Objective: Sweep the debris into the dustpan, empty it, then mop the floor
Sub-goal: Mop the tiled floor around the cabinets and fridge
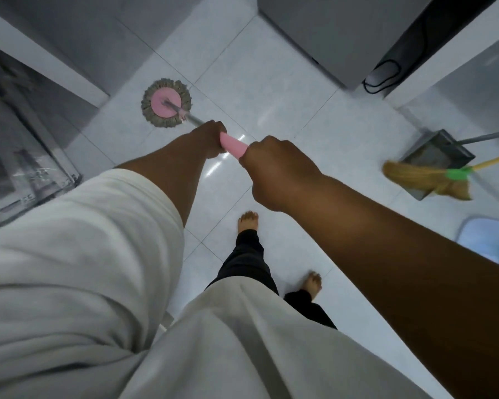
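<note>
A round mop head with a pink disc and grey-brown strands lies flat on the white tiled floor ahead of me. Its metal pole runs back to a pink grip. My left hand grips the pole at the front end of the pink grip. My right hand grips the rear end just behind it. At the right, a grey dustpan stands on the floor with a straw broom with a yellow handle resting across it.
A glass-fronted cabinet stands at the left, a grey appliance at the top with a black cable beside it. A blue bucket rim shows at the right edge. My bare feet stand on the tiles below my hands.
</note>
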`<state>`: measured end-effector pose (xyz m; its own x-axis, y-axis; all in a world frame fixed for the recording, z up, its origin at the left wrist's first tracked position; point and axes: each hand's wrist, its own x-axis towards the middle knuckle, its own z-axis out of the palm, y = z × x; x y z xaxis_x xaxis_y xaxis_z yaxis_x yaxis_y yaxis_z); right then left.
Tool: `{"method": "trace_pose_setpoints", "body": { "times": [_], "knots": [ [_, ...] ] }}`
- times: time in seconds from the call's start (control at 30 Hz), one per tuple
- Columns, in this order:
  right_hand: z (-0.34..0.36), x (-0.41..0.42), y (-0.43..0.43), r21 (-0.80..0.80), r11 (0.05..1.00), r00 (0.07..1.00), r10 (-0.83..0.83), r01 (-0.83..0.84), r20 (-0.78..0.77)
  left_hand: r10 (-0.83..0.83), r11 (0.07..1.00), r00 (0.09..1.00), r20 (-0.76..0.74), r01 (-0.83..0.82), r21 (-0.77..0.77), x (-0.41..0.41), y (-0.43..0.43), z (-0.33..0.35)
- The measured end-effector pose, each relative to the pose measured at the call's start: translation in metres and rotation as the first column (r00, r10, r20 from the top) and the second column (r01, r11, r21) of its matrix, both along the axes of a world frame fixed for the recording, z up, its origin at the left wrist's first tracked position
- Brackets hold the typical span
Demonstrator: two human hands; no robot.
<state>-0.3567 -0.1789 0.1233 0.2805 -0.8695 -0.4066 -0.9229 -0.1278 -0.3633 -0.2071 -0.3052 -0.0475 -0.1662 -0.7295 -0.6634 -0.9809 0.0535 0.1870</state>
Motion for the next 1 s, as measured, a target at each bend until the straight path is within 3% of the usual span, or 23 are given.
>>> {"method": "trace_pose_setpoints", "body": {
  "times": [0.13, 0.3, 0.6, 0.8, 1.0],
  "knots": [
    [0.01, -0.049, 0.054, -0.009, 1.0, 1.0, -0.006, 0.006, -0.016, -0.015, 0.998, 1.0, 0.013, 0.014, 0.058, -0.057, 0.054, 0.007],
    [0.031, -0.126, 0.144, 0.005, 1.0, 0.998, 0.026, -0.026, -0.065, -0.304, 0.952, 0.953, 0.018, 0.303, 0.048, -0.129, 0.14, 0.015],
    [0.064, -0.242, 0.271, 0.069, 0.996, 0.972, -0.035, 0.053, -0.232, -0.4, 0.915, 0.916, -0.027, 0.401, 0.044, -0.253, 0.269, 0.051],
    [0.088, -0.268, 0.278, 0.09, 0.994, 0.972, -0.033, 0.055, -0.233, -0.426, 0.903, 0.902, -0.062, 0.428, 0.023, -0.284, 0.28, 0.065],
    [0.087, -0.247, 0.239, 0.052, 0.999, 0.971, 0.001, 0.012, -0.237, -0.368, 0.929, 0.924, -0.108, 0.37, -0.001, -0.258, 0.246, 0.055]
  ]
}}
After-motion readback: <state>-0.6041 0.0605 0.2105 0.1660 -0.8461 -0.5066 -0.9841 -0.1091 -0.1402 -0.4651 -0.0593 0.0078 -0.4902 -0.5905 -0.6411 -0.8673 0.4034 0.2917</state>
